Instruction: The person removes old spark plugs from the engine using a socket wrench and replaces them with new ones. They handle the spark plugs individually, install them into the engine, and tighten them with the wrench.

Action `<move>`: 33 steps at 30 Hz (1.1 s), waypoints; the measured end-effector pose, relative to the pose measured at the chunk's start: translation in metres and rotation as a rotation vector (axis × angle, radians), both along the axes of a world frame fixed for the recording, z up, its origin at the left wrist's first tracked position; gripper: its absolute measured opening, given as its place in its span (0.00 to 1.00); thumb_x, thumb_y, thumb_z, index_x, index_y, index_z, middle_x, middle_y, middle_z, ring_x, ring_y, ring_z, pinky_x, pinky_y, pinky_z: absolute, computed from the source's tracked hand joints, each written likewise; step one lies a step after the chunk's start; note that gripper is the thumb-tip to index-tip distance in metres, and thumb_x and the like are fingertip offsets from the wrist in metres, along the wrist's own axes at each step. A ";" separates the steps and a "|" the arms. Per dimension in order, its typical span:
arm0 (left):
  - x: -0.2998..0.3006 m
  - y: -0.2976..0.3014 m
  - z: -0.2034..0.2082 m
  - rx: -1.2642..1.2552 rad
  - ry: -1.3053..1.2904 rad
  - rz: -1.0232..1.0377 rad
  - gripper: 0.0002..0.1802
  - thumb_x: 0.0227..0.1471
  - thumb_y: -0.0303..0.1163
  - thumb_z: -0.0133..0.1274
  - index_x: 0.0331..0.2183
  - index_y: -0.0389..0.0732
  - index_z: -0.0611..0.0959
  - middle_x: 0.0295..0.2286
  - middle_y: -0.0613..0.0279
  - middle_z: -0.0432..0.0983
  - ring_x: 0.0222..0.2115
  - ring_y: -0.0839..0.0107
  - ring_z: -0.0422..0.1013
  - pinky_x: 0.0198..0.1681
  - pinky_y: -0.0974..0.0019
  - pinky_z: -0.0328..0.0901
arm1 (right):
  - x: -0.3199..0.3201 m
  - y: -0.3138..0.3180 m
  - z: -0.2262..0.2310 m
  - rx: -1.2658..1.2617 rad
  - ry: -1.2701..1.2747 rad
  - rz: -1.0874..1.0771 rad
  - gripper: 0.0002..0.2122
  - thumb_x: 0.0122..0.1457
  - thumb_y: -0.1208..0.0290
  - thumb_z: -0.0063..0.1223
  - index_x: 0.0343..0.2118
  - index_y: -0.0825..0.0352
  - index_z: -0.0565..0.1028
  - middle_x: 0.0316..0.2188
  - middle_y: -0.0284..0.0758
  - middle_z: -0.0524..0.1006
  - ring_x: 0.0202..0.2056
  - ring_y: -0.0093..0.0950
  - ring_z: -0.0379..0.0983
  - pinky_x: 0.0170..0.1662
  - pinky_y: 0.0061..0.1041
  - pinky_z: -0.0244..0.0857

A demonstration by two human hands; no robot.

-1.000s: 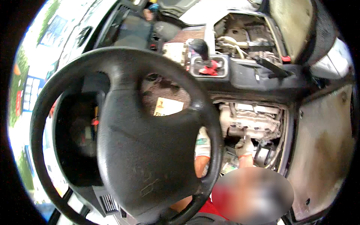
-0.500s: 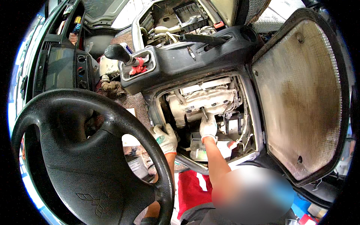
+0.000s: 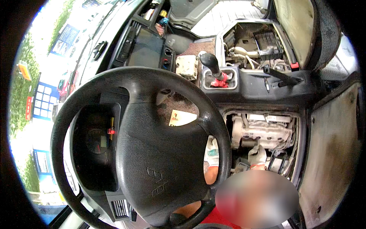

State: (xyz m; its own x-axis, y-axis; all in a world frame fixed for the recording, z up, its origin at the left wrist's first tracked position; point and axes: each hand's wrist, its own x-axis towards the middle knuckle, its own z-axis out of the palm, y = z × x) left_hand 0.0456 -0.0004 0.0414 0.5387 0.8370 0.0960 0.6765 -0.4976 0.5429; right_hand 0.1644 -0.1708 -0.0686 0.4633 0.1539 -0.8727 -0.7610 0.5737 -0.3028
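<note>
The open engine bay (image 3: 301, 129) at four o'clock holds the pale engine (image 3: 263, 131). The gloved right hand (image 3: 257, 156) rests there, grip unclear. The left hand (image 3: 212, 152), seemingly loosely curled, sits behind the steering wheel (image 3: 152, 152), which blocks it.

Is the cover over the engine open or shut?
Open. The padded cover is tipped up, and the engine shows bare below, with a gloved hand on it.
</note>
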 end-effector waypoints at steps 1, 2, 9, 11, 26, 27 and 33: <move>-0.003 -0.001 -0.001 -0.006 0.006 0.014 0.22 0.56 0.43 0.55 0.41 0.34 0.75 0.41 0.37 0.69 0.42 0.41 0.68 0.47 0.45 0.64 | -0.003 0.004 0.001 -0.087 -0.078 0.052 0.09 0.67 0.63 0.48 0.30 0.59 0.71 0.16 0.23 0.65 0.14 0.16 0.59 0.17 0.20 0.64; 0.001 0.000 0.003 -0.008 -0.005 0.010 0.22 0.56 0.43 0.55 0.41 0.33 0.75 0.41 0.37 0.69 0.42 0.41 0.68 0.47 0.45 0.64 | -0.001 -0.001 -0.016 -0.299 -0.288 0.145 0.06 0.66 0.64 0.48 0.35 0.60 0.72 0.17 0.26 0.65 0.15 0.18 0.61 0.19 0.20 0.64; 0.002 0.000 0.004 -0.022 -0.005 0.029 0.22 0.56 0.43 0.55 0.42 0.33 0.75 0.41 0.37 0.69 0.42 0.40 0.67 0.48 0.45 0.64 | 0.012 -0.018 -0.035 0.172 0.134 -0.177 0.10 0.65 0.67 0.47 0.45 0.57 0.77 0.18 0.22 0.64 0.15 0.14 0.55 0.19 0.14 0.58; -0.003 0.004 0.005 -0.024 0.003 0.034 0.22 0.56 0.43 0.55 0.42 0.33 0.75 0.42 0.37 0.69 0.42 0.40 0.67 0.48 0.45 0.63 | -0.006 -0.010 -0.032 -0.081 -0.082 0.036 0.08 0.65 0.67 0.47 0.44 0.59 0.77 0.19 0.25 0.65 0.16 0.18 0.58 0.19 0.20 0.59; 0.004 0.000 0.009 0.043 0.101 -0.033 0.22 0.56 0.43 0.54 0.42 0.33 0.74 0.43 0.36 0.68 0.43 0.40 0.67 0.49 0.45 0.63 | -0.004 0.008 -0.002 -0.265 -0.215 0.122 0.11 0.66 0.68 0.48 0.46 0.65 0.76 0.26 0.30 0.71 0.24 0.26 0.66 0.26 0.28 0.66; 0.007 -0.002 0.009 0.042 0.095 -0.051 0.22 0.56 0.43 0.54 0.42 0.33 0.74 0.43 0.36 0.68 0.44 0.40 0.67 0.49 0.45 0.63 | 0.001 0.001 -0.002 0.066 -0.012 -0.078 0.11 0.66 0.68 0.48 0.46 0.65 0.76 0.27 0.31 0.72 0.25 0.27 0.68 0.27 0.29 0.66; 0.005 -0.002 -0.011 0.123 0.049 -0.088 0.22 0.56 0.42 0.54 0.43 0.33 0.72 0.45 0.39 0.64 0.45 0.41 0.66 0.49 0.47 0.63 | -0.011 0.009 0.000 -0.685 -0.428 0.250 0.09 0.65 0.67 0.50 0.42 0.66 0.76 0.28 0.32 0.77 0.28 0.30 0.73 0.31 0.32 0.70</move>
